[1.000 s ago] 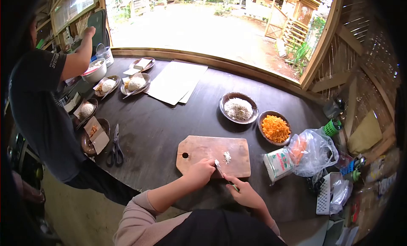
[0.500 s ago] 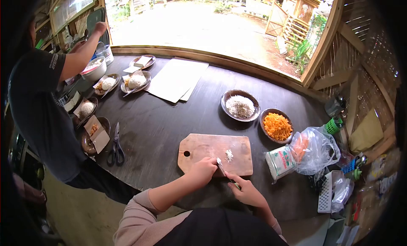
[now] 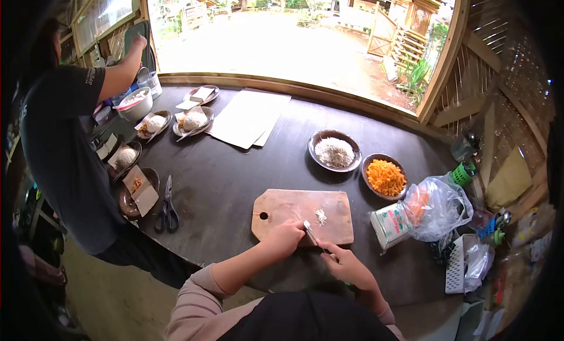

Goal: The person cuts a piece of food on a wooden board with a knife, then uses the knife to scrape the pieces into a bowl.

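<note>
My left hand rests on the near part of the wooden cutting board, its fingers closed on a small white piece of food. In my right hand is a knife, gripped by the handle. Its blade lies against the white piece, close to my left fingertips. Just beyond the blade, a small pile of thin white shreds lies on the board.
Past the board stand a bowl of white shreds and a bowl of chopped orange food. A white packet and plastic bag lie right. Scissors and plates of rice are left, near another person.
The whole view has shifted slightly. The other person's raised arm has moved a little, and their lower hand no longer shows. My hands keep nearly the same place over the board.
</note>
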The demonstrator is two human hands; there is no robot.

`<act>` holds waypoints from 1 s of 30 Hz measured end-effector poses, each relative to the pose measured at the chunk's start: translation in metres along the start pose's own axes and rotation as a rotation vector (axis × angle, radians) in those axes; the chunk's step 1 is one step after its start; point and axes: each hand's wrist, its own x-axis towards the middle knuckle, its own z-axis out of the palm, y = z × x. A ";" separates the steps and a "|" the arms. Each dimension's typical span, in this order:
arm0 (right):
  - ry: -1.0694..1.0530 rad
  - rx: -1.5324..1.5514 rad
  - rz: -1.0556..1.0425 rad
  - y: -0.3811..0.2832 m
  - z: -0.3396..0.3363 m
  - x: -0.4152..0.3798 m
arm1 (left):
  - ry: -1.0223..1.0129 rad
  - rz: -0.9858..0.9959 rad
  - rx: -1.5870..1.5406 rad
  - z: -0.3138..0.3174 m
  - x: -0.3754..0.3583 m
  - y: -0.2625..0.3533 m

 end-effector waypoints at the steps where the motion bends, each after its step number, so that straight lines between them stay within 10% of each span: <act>1: 0.119 -0.041 -0.287 0.022 0.011 0.010 | -0.006 0.006 0.016 0.002 0.000 -0.001; 2: 0.237 -0.084 -0.572 0.033 0.016 0.017 | -0.012 0.011 0.030 0.002 0.001 -0.001; 8: 0.117 -0.105 -0.228 0.006 0.013 0.007 | -0.019 0.024 0.017 -0.005 0.000 0.002; 30: 0.125 -0.024 -0.378 0.026 0.007 0.003 | 0.003 0.015 0.011 -0.005 -0.001 0.004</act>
